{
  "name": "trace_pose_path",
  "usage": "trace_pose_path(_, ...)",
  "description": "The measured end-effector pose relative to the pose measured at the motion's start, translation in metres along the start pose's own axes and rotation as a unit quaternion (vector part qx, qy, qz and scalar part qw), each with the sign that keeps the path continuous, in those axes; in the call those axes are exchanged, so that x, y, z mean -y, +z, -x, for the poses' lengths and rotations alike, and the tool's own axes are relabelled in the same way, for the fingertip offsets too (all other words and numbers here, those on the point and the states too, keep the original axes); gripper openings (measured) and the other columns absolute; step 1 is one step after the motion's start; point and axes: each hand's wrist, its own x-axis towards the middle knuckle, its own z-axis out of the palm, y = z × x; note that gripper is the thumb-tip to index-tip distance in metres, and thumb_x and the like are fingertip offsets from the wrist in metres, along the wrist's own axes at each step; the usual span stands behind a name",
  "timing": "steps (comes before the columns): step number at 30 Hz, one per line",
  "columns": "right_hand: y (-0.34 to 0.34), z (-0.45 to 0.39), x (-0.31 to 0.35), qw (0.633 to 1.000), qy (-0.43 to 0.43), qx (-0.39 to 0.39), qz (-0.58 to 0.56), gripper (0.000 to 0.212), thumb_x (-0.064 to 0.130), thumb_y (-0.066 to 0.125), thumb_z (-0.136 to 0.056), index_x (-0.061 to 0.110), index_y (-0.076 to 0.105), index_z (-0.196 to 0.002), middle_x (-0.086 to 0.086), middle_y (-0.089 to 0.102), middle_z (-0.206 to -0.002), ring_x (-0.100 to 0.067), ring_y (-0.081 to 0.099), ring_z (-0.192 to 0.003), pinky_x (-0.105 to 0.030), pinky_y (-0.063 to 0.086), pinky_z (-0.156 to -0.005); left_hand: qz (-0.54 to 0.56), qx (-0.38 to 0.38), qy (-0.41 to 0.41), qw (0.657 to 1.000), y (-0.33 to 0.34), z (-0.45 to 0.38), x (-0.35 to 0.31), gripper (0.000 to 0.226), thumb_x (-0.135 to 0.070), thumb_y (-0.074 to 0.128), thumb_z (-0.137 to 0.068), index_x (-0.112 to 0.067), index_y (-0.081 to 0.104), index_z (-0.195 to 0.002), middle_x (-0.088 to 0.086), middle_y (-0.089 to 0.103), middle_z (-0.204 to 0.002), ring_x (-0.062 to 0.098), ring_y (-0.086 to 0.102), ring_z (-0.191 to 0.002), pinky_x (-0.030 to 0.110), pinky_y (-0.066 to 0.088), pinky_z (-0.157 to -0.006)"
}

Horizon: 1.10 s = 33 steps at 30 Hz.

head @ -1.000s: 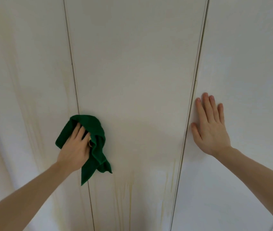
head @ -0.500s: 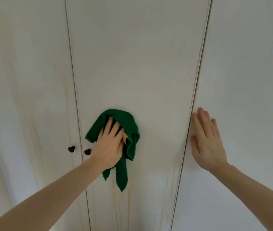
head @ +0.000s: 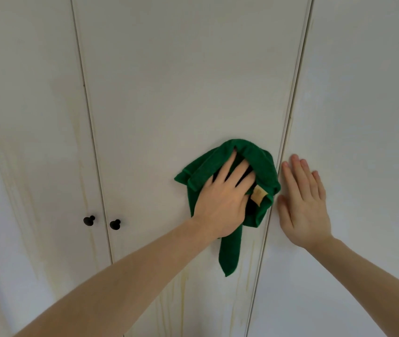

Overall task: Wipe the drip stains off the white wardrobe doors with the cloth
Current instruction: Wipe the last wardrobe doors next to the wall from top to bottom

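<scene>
My left hand (head: 222,203) presses a crumpled green cloth (head: 259,164) flat against the middle white wardrobe door (head: 181,81), close to that door's right edge. Its fingers are spread and straight on the fabric, and a tail of cloth hangs down below the wrist. A small tan label shows on the cloth. My right hand (head: 303,203) lies flat with straight fingers on the right door (head: 364,105), just beside the gap. Yellowish drip stains (head: 182,300) run down the middle door below the cloth. Faint streaks (head: 11,171) also mark the left door.
Two small black knobs (head: 89,220) (head: 115,224) sit either side of the gap between the left and middle doors. A narrow vertical gap (head: 291,105) separates the middle and right doors.
My left hand has swept the cloth rightward across the middle door, from the left gap to near the right gap. My right hand stays on the right door.
</scene>
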Motion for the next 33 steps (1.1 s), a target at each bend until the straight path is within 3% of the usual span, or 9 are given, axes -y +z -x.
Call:
trace_pose_path(3, 0.001, 0.0, 0.0, 1.0, -0.003, -0.005, -0.002, 0.07, 0.014, 0.044, -0.093, 0.003, 0.026, -0.16, -0.012, 0.014, -0.171, -0.027, 0.008, -0.159, -0.047, 0.005, -0.129, -0.008, 0.014, 0.025, 1.0, 0.014, 0.013, 0.0, 0.056, -0.027, 0.046, -0.096, -0.024, 0.038, -0.151, -0.003, 0.029, -0.163, 0.026, 0.011, -0.155, 0.047, 0.02, -0.123)
trace_pose_path(8, 0.004, 0.0, 0.0, 1.0, -0.007, -0.016, 0.006, 0.07, 0.011, 0.046, -0.094, 0.002, 0.026, -0.16, -0.014, 0.016, -0.17, -0.028, 0.011, -0.159, -0.05, 0.008, -0.129, -0.059, 0.103, 0.145, 0.982, 0.05, 0.068, 0.0, 0.056, -0.028, 0.052, -0.093, -0.017, 0.042, -0.147, 0.004, 0.037, -0.157, 0.028, 0.025, -0.148, 0.045, 0.009, -0.126)
trace_pose_path(12, 0.002, 0.001, 0.004, 1.0, -0.005, -0.018, 0.011, 0.068, 0.012, 0.043, -0.095, 0.002, 0.026, -0.16, -0.015, 0.017, -0.17, -0.029, 0.011, -0.159, -0.051, 0.01, -0.128, -0.025, 0.233, 0.209, 0.949, 0.085, 0.131, -0.013, 0.059, -0.023, 0.062, -0.085, -0.019, 0.045, -0.141, -0.001, 0.039, -0.152, 0.024, 0.04, -0.139, 0.047, 0.025, -0.123)
trace_pose_path(16, 0.0, 0.003, 0.003, 1.0, 0.0, -0.001, 0.014, 0.068, 0.011, 0.044, -0.096, 0.003, 0.023, -0.161, -0.014, 0.015, -0.171, -0.028, 0.01, -0.159, -0.051, 0.009, -0.129, 0.014, 0.313, 0.171, 0.934, 0.107, 0.171, -0.023, 0.069, -0.014, 0.063, -0.084, -0.02, 0.037, -0.147, -0.005, 0.025, -0.157, 0.025, 0.032, -0.144, 0.053, 0.036, -0.116)
trace_pose_path(19, -0.007, 0.002, 0.003, 1.0, -0.002, 0.013, 0.015, 0.068, 0.011, 0.044, -0.097, 0.004, 0.022, -0.161, -0.013, 0.013, -0.171, -0.028, 0.009, -0.159, -0.051, 0.01, -0.129, 0.043, 0.284, 0.128, 0.949, 0.102, 0.17, -0.026, 0.079, -0.008, 0.07, -0.075, -0.023, 0.04, -0.146, -0.007, 0.027, -0.157, 0.019, 0.038, -0.138, 0.045, 0.049, -0.106)
trace_pose_path(23, -0.009, 0.002, 0.005, 1.0, 0.001, 0.02, 0.01, 0.066, 0.012, 0.041, -0.099, 0.004, 0.022, -0.161, -0.013, 0.013, -0.171, -0.028, 0.009, -0.159, -0.052, 0.012, -0.128, 0.033, 0.163, 0.087, 0.982, 0.059, 0.127, -0.015, 0.071, -0.015, 0.067, -0.075, -0.027, 0.047, -0.143, -0.007, 0.035, -0.156, 0.019, 0.048, -0.132, 0.039, 0.042, -0.111)
trace_pose_path(27, -0.009, 0.002, 0.009, 1.0, 0.006, 0.022, -0.007, 0.067, 0.01, 0.04, -0.098, 0.003, 0.02, -0.162, -0.013, 0.011, -0.171, -0.028, 0.006, -0.16, -0.054, 0.01, -0.128, 0.012, 0.049, 0.037, 0.998, 0.003, 0.069, 0.011, 0.058, -0.016, 0.055, -0.088, -0.024, 0.047, -0.145, -0.001, 0.033, -0.16, 0.026, 0.031, -0.147, 0.043, 0.026, -0.122)
trace_pose_path(30, -0.008, 0.001, 0.018, 0.999, 0.027, 0.013, -0.027, 0.07, 0.006, 0.04, -0.095, 0.003, 0.019, -0.162, -0.014, 0.01, -0.171, -0.029, 0.004, -0.16, -0.055, 0.008, -0.128, -0.018, -0.015, -0.017, 1.0, -0.022, 0.04, 0.031, 0.053, -0.017, 0.051, -0.093, -0.022, 0.047, -0.147, 0.001, 0.032, -0.162, 0.027, 0.019, -0.153, 0.044, 0.025, -0.122)
trace_pose_path(33, -0.004, 0.002, 0.028, 0.997, 0.056, 0.008, -0.049, 0.071, 0.002, 0.04, -0.094, 0.001, 0.019, -0.161, -0.014, 0.008, -0.171, -0.029, 0.001, -0.16, -0.056, 0.005, -0.128, -0.029, -0.014, -0.053, 0.998, -0.024, 0.034, 0.047, 0.053, -0.018, 0.047, -0.095, -0.021, 0.045, -0.148, 0.004, 0.032, -0.161, 0.031, 0.017, -0.153, 0.048, 0.025, -0.121)
